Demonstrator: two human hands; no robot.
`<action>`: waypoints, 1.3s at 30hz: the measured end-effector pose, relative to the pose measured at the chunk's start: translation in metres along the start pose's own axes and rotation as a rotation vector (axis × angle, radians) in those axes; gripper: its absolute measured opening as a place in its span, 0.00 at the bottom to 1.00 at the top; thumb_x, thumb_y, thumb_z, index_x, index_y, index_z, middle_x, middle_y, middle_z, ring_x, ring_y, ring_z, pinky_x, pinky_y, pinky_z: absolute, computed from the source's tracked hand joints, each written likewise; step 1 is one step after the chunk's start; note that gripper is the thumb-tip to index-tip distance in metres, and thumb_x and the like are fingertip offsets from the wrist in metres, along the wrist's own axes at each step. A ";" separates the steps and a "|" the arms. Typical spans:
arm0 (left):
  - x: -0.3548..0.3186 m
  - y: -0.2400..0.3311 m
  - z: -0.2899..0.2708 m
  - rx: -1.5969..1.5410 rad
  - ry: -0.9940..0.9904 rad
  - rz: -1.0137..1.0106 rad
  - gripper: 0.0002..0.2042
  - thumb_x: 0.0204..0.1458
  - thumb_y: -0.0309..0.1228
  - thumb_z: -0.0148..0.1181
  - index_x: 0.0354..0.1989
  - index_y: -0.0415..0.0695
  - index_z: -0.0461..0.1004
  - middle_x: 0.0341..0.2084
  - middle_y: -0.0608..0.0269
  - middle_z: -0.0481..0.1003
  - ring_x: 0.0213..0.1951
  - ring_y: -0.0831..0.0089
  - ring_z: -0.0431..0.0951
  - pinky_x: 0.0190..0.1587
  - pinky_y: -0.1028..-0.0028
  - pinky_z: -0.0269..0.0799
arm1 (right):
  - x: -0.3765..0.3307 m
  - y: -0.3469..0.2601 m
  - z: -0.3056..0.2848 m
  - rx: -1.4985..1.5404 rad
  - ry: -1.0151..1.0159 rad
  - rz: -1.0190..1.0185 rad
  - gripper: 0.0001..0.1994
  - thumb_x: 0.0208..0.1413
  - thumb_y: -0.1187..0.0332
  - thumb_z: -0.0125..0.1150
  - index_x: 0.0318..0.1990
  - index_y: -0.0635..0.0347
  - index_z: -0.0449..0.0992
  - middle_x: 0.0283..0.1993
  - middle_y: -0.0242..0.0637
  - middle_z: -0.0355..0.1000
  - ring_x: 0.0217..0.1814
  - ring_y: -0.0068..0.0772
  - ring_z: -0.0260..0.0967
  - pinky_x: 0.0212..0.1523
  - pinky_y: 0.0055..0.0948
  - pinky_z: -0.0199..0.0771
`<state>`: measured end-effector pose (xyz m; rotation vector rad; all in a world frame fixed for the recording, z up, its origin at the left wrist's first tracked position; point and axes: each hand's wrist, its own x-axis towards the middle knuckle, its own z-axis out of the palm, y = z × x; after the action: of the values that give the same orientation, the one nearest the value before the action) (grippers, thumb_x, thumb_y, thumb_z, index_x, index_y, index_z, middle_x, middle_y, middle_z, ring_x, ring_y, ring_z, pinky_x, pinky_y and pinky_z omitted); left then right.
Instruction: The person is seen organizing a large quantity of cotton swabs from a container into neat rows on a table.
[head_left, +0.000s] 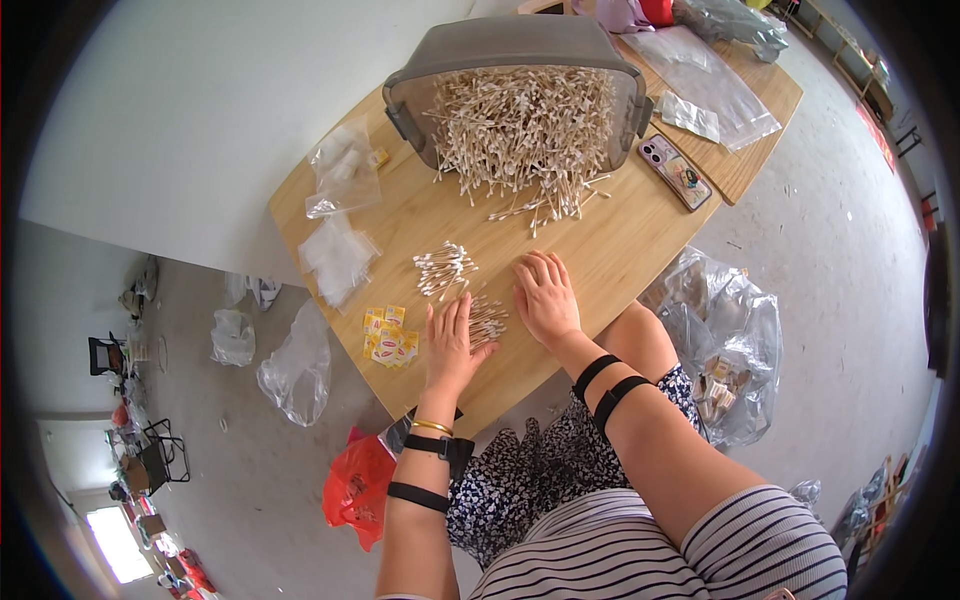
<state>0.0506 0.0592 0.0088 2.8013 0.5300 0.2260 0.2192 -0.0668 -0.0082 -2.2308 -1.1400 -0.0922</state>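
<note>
My left hand (454,345) rests at the left side of a small pile of cotton swabs (487,322), fingers stretched out and thumb apart. On the other side of that pile, my right hand (547,299) lies palm down on the wooden table (620,235), its fingers extended and nothing visible in it. Just beyond my left fingertips is a second small heap of cotton swabs (443,268). At the back, a grey plastic bin (505,45) lies tipped toward me, and a large mass of cotton swabs (525,125) spills from its mouth.
Left of my left hand lie yellow-and-white paper labels (390,338). Clear plastic bags (338,258) sit along the table's left side. A phone (675,172) lies at the right edge. A big clear bag of small packs (735,350) and a red bag (358,488) are below the table.
</note>
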 end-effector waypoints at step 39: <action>-0.025 0.011 0.019 -0.101 0.132 -0.155 0.48 0.47 0.44 0.72 0.73 0.39 0.50 0.71 0.49 0.57 0.74 0.51 0.52 0.75 0.43 0.40 | -0.003 -0.036 0.010 0.525 -0.030 0.080 0.10 0.63 0.72 0.51 0.49 0.60 0.75 0.47 0.46 0.71 0.53 0.54 0.69 0.57 0.42 0.70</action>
<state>0.0355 0.0355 -0.0083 2.6447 0.7414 0.3951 0.1878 -0.0477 0.0009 -1.8069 -0.9545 0.2482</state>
